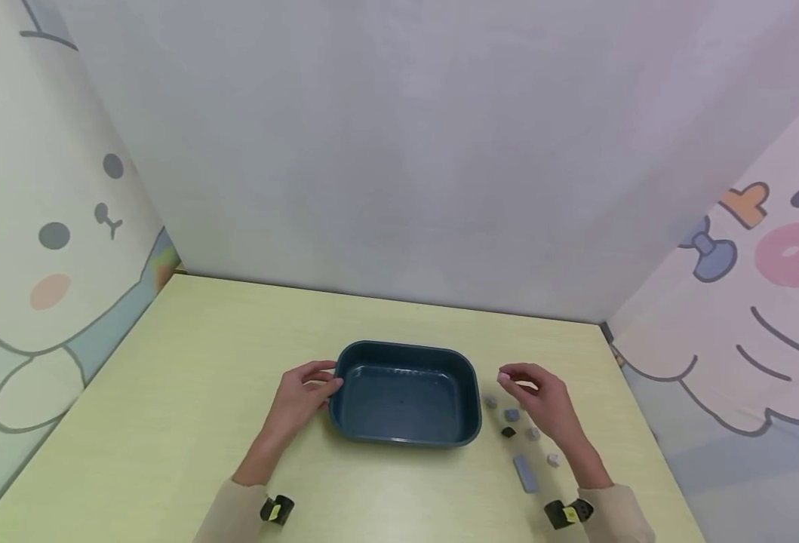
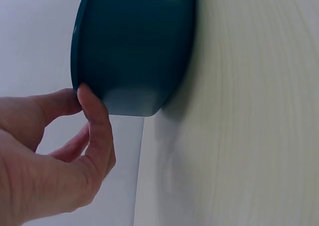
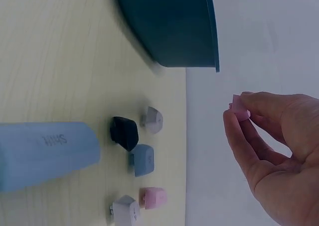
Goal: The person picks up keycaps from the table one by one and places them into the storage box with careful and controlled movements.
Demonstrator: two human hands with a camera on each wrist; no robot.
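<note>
A dark teal plastic basin [image 1: 402,440] with rounded corners stands on the table, its inside bare. My left hand [image 1: 302,392] pinches the basin's left rim between thumb and fingers, as the left wrist view also shows. Raised just off the basin's right side, my right hand [image 1: 540,392] holds a small pink keycap [image 3: 240,108] between thumb and fingertips. Below it on the table lie a long blue Shift keycap [image 3: 50,153], a black keycap [image 3: 124,133], a small blue keycap [image 3: 144,160], a pink keycap [image 3: 155,198] and two pale keycaps [image 3: 153,120].
The pale yellow table [image 1: 250,317] ends at the back against a plain light curtain [image 1: 399,166]. Cartoon-printed cloths hang at the left [image 1: 39,226] and right [image 1: 766,302]. A black strap [image 1: 569,513] circles each wrist.
</note>
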